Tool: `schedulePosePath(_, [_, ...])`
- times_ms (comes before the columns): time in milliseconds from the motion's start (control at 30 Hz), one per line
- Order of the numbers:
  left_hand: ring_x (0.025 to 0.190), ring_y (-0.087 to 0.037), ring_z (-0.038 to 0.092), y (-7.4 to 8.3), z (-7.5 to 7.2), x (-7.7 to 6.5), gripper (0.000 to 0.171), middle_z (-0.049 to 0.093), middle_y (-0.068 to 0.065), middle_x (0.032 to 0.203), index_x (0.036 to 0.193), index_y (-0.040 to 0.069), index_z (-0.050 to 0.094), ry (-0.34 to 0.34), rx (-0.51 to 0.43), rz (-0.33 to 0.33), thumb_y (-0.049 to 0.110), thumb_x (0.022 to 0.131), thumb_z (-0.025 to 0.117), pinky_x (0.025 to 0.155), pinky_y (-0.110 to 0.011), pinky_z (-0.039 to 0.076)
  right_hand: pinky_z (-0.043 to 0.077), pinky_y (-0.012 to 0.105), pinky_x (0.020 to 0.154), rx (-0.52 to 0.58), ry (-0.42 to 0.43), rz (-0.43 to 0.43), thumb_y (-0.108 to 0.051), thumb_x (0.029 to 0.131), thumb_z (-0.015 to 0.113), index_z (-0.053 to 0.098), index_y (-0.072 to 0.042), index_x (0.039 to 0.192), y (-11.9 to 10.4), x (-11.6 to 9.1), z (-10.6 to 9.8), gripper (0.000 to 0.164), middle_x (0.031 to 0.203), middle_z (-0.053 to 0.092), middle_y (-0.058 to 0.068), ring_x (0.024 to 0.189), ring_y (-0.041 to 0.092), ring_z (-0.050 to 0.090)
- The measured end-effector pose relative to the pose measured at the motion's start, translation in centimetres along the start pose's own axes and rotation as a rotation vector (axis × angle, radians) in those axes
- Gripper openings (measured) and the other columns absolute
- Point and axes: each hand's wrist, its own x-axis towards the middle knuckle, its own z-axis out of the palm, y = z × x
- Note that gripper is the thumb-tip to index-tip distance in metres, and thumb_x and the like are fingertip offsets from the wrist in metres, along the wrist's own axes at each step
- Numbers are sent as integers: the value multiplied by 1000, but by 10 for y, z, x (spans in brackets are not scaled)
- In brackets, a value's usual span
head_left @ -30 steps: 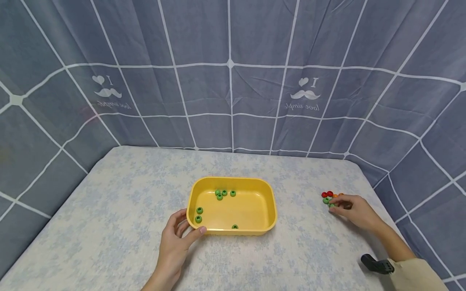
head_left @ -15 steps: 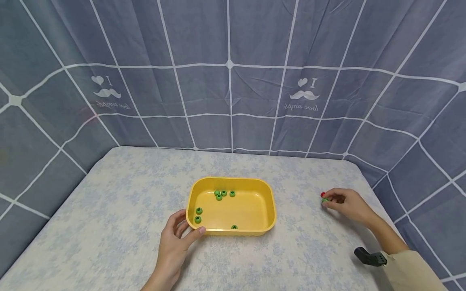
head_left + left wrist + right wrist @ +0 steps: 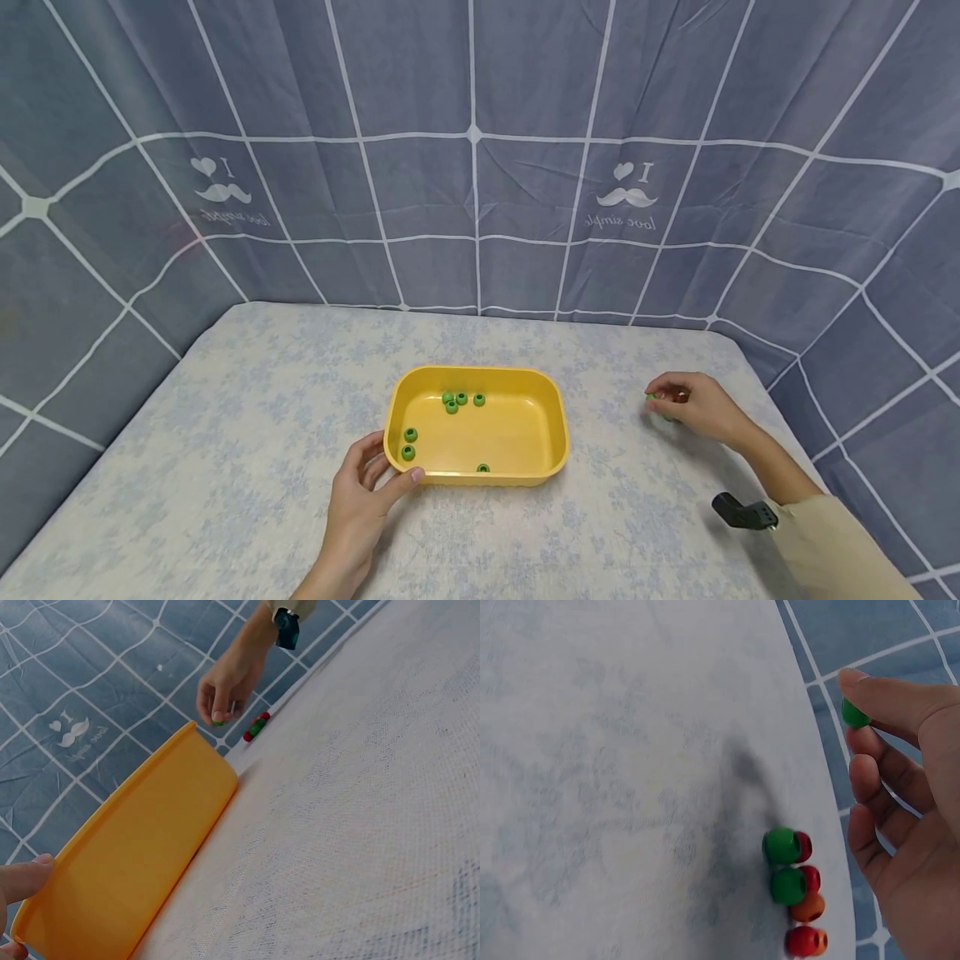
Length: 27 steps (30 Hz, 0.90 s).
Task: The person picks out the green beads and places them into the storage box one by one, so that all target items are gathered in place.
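My left hand grips the near left corner of a shallow yellow tray, thumb over the rim and fingers against the outer side. Inside the tray lie several green beads, some at the back, some at the left and one by the front wall. My right hand is to the right of the tray, raised above the table. Between its thumb and index finger it pinches a green bead. Close below, a small cluster on the cloth has green beads, red beads and orange beads.
A pale cloth with blue flowers covers the table. Grey-blue curtains with white lines hang behind and at both sides. A black band sits at my right wrist beside a beige sleeve.
My right hand has come up from the bead cluster and shifted left, with a green bead in its fingertips. The left hand and the tray have stayed in place.
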Motion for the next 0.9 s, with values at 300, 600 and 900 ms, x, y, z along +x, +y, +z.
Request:
schedulePosePath(300, [136, -29, 48, 0, 1, -1, 80, 44, -14, 150, 152, 6, 41, -3, -3, 10, 6, 86, 86, 94, -22, 56, 53, 30, 66, -22, -11, -76, -18, 96, 78, 77, -4, 104, -12, 18, 5, 17, 88, 67, -4, 79, 15, 59])
schedulePosePath(600, [136, -30, 49, 0, 1, 1, 80, 44, -14, 150, 152, 6, 41, -3, -6, 0, 5, 86, 86, 93, -22, 56, 54, 30, 68, -40, -21, -100, -19, 94, 80, 78, -5, 103, -30, 37, 11, 17, 91, 69, -5, 81, 16, 60])
schedulePosePath(900, [135, -29, 49, 1, 0, -1, 79, 43, -14, 149, 152, 7, 41, -1, -1, -7, 6, 87, 86, 93, -22, 56, 56, 29, 68, -26, -54, -181, -16, 92, 81, 79, -6, 102, -46, 54, 17, 14, 89, 69, -8, 80, 15, 60])
